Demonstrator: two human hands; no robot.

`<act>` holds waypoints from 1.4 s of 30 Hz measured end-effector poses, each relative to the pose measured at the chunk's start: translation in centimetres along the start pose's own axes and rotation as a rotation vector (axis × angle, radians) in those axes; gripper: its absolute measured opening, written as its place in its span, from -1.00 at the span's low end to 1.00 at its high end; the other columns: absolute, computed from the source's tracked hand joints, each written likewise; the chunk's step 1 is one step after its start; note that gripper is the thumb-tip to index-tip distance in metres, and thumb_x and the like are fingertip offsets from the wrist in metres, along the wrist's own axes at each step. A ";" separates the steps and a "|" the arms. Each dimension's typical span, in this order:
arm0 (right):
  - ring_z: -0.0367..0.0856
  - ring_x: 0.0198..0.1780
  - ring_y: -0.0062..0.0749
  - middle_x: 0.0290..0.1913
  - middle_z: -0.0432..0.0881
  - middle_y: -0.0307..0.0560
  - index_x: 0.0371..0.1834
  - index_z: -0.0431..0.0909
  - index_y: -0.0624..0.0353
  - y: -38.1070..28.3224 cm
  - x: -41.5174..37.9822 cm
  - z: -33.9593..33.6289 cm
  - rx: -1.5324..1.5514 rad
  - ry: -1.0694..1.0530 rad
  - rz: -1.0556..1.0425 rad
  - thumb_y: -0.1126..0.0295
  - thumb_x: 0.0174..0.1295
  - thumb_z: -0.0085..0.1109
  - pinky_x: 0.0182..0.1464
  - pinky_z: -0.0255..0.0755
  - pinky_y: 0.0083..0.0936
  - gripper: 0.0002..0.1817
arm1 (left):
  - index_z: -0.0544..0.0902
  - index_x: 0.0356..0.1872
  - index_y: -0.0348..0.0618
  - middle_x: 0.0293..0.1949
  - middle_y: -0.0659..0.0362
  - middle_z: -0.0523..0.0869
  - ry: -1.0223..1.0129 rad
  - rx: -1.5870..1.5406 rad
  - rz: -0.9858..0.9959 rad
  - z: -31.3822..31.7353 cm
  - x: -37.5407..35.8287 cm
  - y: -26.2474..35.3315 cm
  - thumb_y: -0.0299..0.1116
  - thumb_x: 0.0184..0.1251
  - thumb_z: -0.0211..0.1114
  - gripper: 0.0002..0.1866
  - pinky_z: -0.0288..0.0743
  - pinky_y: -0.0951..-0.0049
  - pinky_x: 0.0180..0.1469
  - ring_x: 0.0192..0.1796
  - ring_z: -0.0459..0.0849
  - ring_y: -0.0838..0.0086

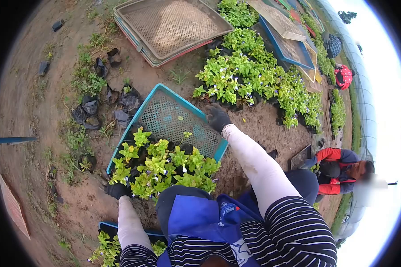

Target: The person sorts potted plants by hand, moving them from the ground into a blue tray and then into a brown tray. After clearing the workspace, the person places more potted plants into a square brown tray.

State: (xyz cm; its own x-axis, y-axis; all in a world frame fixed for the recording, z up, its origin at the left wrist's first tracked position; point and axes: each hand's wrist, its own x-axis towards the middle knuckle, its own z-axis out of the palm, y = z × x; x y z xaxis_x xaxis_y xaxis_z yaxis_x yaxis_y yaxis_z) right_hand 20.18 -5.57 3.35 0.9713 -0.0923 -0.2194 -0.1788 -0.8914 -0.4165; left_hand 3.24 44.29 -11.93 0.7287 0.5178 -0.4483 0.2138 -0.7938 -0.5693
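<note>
A teal mesh tray [182,109] is tilted in front of me, its near half filled with leafy potted seedlings [165,167] bearing small pale flowers. My right hand [218,118], in a dark glove, is closed at the tray's right rim. At the near left corner, my left hand [117,190], also dark-gloved, is closed against the tray edge beside the leaves; its fingertips are partly hidden. The far part of the mesh shows bare apart from a few loose leaves.
Stacked trays [173,26] lie beyond, next to rows of flowering seedlings [245,71]. Black plastic pots [91,107] litter the soil at left. Another tray [108,228] with plants sits by my left forearm. A co-worker [343,171] crouches at right; other people are farther off.
</note>
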 end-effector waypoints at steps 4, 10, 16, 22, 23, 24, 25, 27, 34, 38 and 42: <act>0.49 0.12 0.02 0.18 0.43 0.11 0.18 0.41 -0.07 3.2 3.0 -0.5 -0.016 0.162 0.099 0.30 0.02 0.18 0.16 0.39 -0.24 -0.45 | 0.58 0.07 -0.07 0.16 0.04 0.53 -0.115 -0.184 0.104 -0.6 -0.2 -0.9 0.10 0.21 0.06 -0.44 0.14 0.09 0.32 0.24 0.43 0.14; 0.54 -0.04 0.09 -0.03 0.51 0.22 0.21 0.34 0.00 5.0 5.2 2.0 -0.101 0.105 0.058 0.23 0.04 0.21 -0.01 0.44 -0.14 -0.40 | 0.51 0.15 -0.02 0.19 0.03 0.51 0.145 -0.440 0.060 8.5 1.7 -2.0 0.03 0.02 0.30 -0.37 0.08 0.20 0.41 0.26 0.38 0.09; 0.58 -0.15 0.09 -0.24 0.62 0.14 -0.04 0.48 0.10 4.7 6.0 2.8 0.062 0.226 0.006 0.17 0.07 0.20 -0.10 0.44 -0.11 -0.59 | 0.60 -0.05 -0.08 0.04 -0.08 0.56 0.293 -0.535 0.037 8.5 2.6 -3.6 -0.04 0.00 0.31 -0.51 0.14 0.02 0.33 0.19 0.39 -0.01; 0.59 -0.25 0.05 -0.37 0.62 0.09 -0.30 0.56 0.16 5.8 6.7 1.4 0.248 0.217 0.109 0.18 0.01 0.27 -0.20 0.41 -0.15 -0.70 | 0.65 -0.21 -0.10 -0.08 -0.09 0.60 0.489 -0.575 0.068 10.8 3.8 -3.8 -0.06 -0.04 0.32 -0.59 0.18 -0.06 0.24 0.10 0.43 -0.04; 0.58 -0.24 0.03 -0.38 0.61 0.06 -0.32 0.55 0.13 6.1 6.1 1.1 0.305 0.244 0.092 0.16 0.00 0.28 -0.19 0.40 -0.15 -0.70 | 0.65 -0.22 -0.10 -0.10 -0.09 0.61 0.495 -0.559 0.072 10.4 3.7 -3.7 -0.06 -0.03 0.32 -0.60 0.19 -0.06 0.22 0.08 0.44 -0.04; 0.57 -0.29 0.01 -0.38 0.61 0.05 -0.32 0.55 0.12 7.4 5.5 1.6 0.220 0.307 0.006 0.18 -0.05 0.33 -0.24 0.41 -0.16 -0.69 | 0.65 -0.23 -0.11 -0.11 -0.08 0.61 0.501 -0.548 0.079 9.9 3.5 -3.5 -0.07 -0.03 0.31 -0.61 0.20 -0.05 0.20 0.07 0.45 -0.03; 0.58 -0.29 -0.01 -0.37 0.61 0.04 -0.32 0.55 0.11 7.4 4.5 1.0 0.328 0.321 -0.079 0.20 -0.04 0.33 -0.24 0.41 -0.17 -0.70 | 0.65 -0.24 -0.11 -0.12 -0.08 0.62 0.502 -0.534 0.087 9.5 3.5 -3.4 -0.07 -0.02 0.30 -0.62 0.21 -0.04 0.19 0.06 0.45 -0.03; 0.59 -0.29 -0.04 -0.35 0.61 0.01 -0.31 0.57 0.09 5.5 1.8 -1.0 0.544 0.341 -0.258 0.23 -0.04 0.33 -0.25 0.43 -0.20 -0.73 | 0.65 -0.26 -0.11 -0.15 -0.07 0.63 0.511 -0.518 0.091 9.1 3.5 -3.3 -0.08 -0.01 0.28 -0.64 0.23 -0.03 0.15 0.03 0.47 -0.02; 0.51 0.09 -0.10 0.03 0.56 -0.10 -0.05 0.55 0.04 8.0 -9.1 2.2 -0.128 -0.130 -0.871 0.34 0.00 0.18 0.16 0.38 -0.20 -0.63 | 0.66 -0.34 -0.11 -0.24 -0.03 0.66 0.531 -0.468 0.121 8.5 3.1 -3.6 -0.12 0.02 0.23 -0.70 0.29 0.01 0.04 -0.07 0.51 0.02; 0.61 -0.09 -0.22 -0.17 0.65 -0.09 -0.20 0.62 0.02 5.1 -8.5 -2.5 -0.185 -0.489 -0.642 0.37 0.09 0.11 0.12 0.39 -0.26 -0.79 | 0.67 -0.39 -0.11 -0.29 -0.01 0.67 0.560 -0.445 0.128 8.5 3.2 -3.6 -0.13 0.04 0.20 -0.72 0.32 0.04 -0.03 -0.13 0.54 0.04; 0.66 -0.16 -0.23 -0.25 0.68 -0.02 -0.18 0.62 0.13 6.4 -2.9 -3.7 0.608 -0.120 0.127 0.46 0.07 0.12 -0.09 0.50 -0.38 -0.77 | 0.68 -0.43 -0.12 -0.34 0.01 0.69 0.610 -0.404 0.154 8.2 3.1 -3.4 -0.15 0.06 0.17 -0.74 0.35 0.07 -0.10 -0.19 0.57 0.05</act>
State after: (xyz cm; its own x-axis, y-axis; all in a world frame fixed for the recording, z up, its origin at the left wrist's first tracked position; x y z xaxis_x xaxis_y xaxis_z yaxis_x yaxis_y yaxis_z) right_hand 16.81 -12.66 4.60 0.9186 -0.0989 -0.3825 -0.3828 -0.4623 -0.7998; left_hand -0.54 51.26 -17.01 0.9761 0.2155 0.0267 0.2168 -0.9594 -0.1804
